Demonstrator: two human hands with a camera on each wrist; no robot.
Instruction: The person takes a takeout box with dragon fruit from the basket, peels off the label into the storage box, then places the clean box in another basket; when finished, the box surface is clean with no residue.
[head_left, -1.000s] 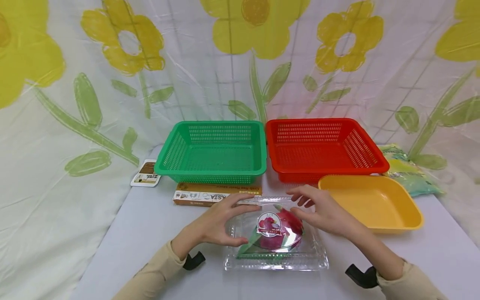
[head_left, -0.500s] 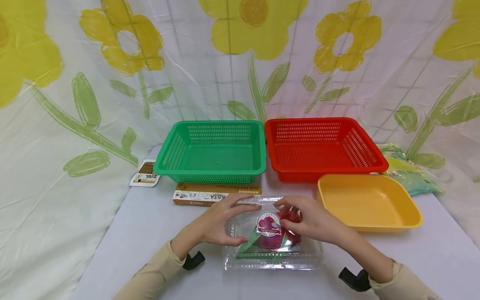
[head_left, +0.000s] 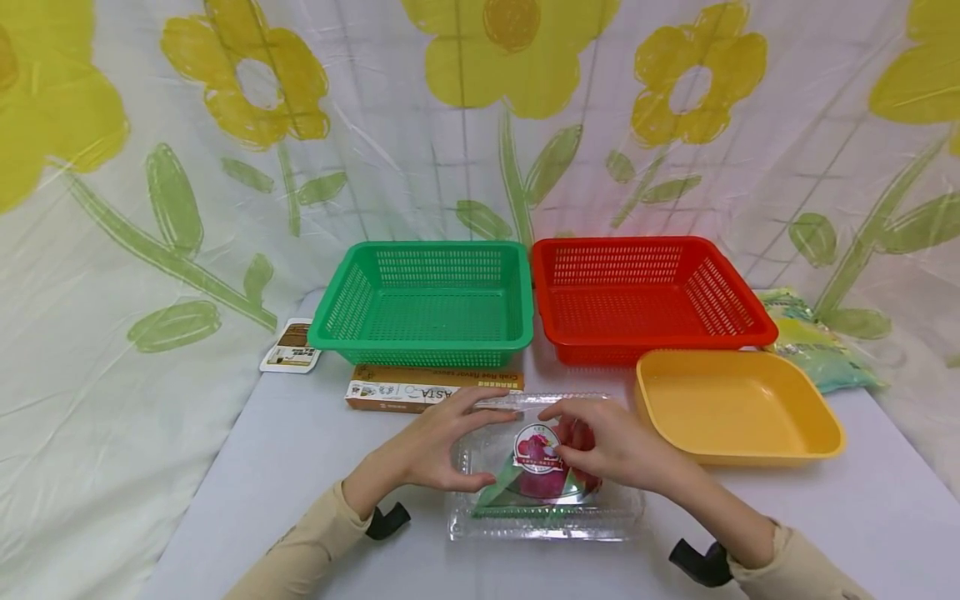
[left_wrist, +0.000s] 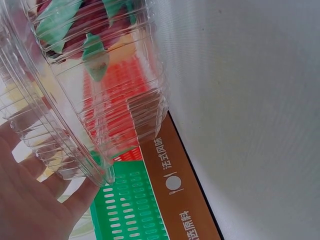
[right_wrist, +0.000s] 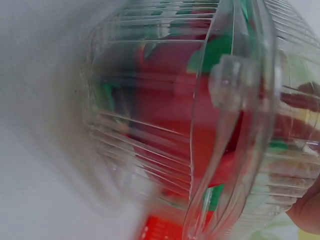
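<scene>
A clear plastic clamshell box with a round fruit label lies in front of me. Inside is a magenta and green dragon fruit, partly covered by the label. My left hand is at the box's left side, thumb and fingers spread; in the left wrist view its fingertips touch the lid. Over the right part of the lid lies my right hand, fingers bent, with a gap between thumb and forefinger. The right wrist view has the box up close and only a bit of a finger against its lid.
Behind the box lie a brown pasta box, a green basket and a red basket. A yellow tray stands at the right. A green packet and a small white-edged pack flank the baskets.
My right hand has come left and down onto the clamshell box's lid, its fingers bending more. The left hand and the box have stayed in place.
</scene>
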